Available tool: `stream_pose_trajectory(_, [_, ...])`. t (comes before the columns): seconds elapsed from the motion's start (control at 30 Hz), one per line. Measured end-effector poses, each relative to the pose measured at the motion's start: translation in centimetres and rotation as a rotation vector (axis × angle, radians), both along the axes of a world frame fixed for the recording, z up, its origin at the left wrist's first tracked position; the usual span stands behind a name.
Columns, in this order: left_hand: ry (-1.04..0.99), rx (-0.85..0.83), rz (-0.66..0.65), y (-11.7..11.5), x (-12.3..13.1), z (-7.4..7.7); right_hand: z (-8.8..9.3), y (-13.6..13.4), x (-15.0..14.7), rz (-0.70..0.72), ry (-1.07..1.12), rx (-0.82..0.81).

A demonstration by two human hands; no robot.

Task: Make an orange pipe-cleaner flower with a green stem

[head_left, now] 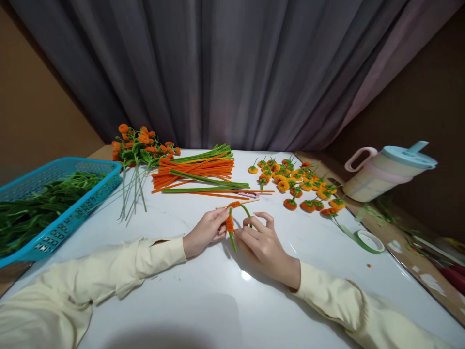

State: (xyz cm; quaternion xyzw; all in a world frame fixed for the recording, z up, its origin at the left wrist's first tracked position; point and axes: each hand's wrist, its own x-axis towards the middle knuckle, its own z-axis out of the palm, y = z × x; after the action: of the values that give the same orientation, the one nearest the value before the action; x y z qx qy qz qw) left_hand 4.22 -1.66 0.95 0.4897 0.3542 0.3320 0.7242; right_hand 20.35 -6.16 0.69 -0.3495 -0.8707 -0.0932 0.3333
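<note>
Orange coil [230,222] pinched at mid-frame, green stem [247,209] arching from it

The orange coil is near the centre of the frame, raised over the white desk [174,300]. The left grip [204,235] pinches it between thumb and fingertips. The right grip [267,247] sits just right of it, fingers curled around the arching green stem; whether they press together on it, I cannot tell. A second green length pokes out below the coil.

The step in hand appears to be shaping the coiled piece around its green stem. The next move seems to call for a steady left pinch while the right fingers guide the stem; too hard a pull could loosen the coil.

Counted: two hands, one coil in work, one blue basket [98,196] at the left edge with a heap of green leaves [63,198], one bunch of orange flowers [143,139] upper left, one tape roll [368,250] right of centre, and one lidded cup [385,177] at upper right. The loose flower heads [308,206], right of centre, number roughly two dozen; overlap prevents an exact count. The orange strips [196,169], above the hands, are too many to count.
</note>
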Motion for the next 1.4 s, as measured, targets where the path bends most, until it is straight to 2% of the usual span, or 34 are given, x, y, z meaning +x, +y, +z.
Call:
stream_pose_trajectory(0.17, [-0.009,-0.045,0.05,-0.2,0.1,0.2,0.4,0.3,0.0,-0.016,0.064,-0.012])
stream_pose_trajectory(0.3, [0.042,-0.074,-0.04,-0.1,0.0,0.5,0.7,0.7,0.5,-0.06,0.127,0.032])
stream_pose_trajectory(0.4, [0.101,-0.072,-0.124,-0.2,-0.1,0.7,0.4,1.1,1.0,-0.054,0.03,0.104])
stream_pose_trajectory(0.47, [0.137,-0.069,-0.134,-0.3,-0.1,0.7,0.1,1.2,1.2,-0.029,-0.065,0.15])
stream_pose_trajectory(0.53, [0.167,-0.024,-0.131,-0.4,-0.1,0.7,0.0,1.2,1.2,-0.019,-0.14,0.185])
stream_pose_trajectory(0.7, [0.158,0.264,-0.125,-0.5,-0.2,0.3,0.3,1.2,1.1,-0.028,-0.237,0.224])
stream_pose_trajectory(0.8, [0.253,0.296,-0.157,-0.6,-0.4,0.1,0.4,1.1,1.0,-0.013,-0.259,0.225])
stream_pose_trajectory(0.93, [0.375,0.34,-0.189,-0.8,-0.6,0.3,0.4,1.0,1.1,-0.022,-0.232,0.192])
stream_pose_trajectory(1.2, [0.467,0.627,-0.219,-0.3,-1.3,1.3,0.1,1.3,1.8,-0.108,-0.076,0.114])
stream_pose_trajectory(1.3, [0.45,0.648,-0.217,0.0,-1.6,1.4,0.2,1.6,2.2,-0.142,-0.002,0.074])
stream_pose_trajectory(1.4, [0.407,0.561,-0.242,0.1,-1.6,1.1,0.3,1.7,2.3,-0.149,0.04,0.039])
